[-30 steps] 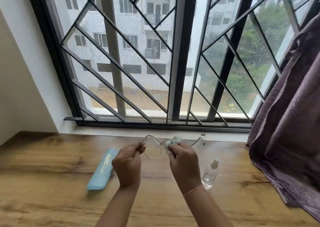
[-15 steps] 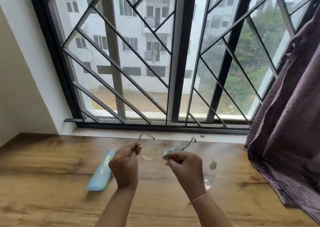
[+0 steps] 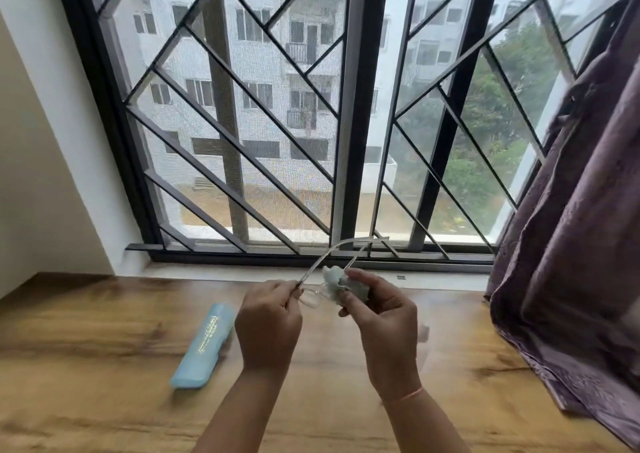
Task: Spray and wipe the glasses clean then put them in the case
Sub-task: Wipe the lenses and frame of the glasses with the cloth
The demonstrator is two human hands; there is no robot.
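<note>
A: Step in hand, and how is it best done?
B: Wiping. The glasses are pinched at the hinge by the left hand. The cloth, bunched in the right hand's grip, should be rubbed lightly over both lens faces.
A: Position?
B: Glasses are held between both hands, above the table. The case is seen lying shut, left of them.

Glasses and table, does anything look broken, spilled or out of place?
Nothing stands out. The left hand holds the glasses at one corner, the right hand presses a cloth on a lens, and the case lies shut on the table.
</note>
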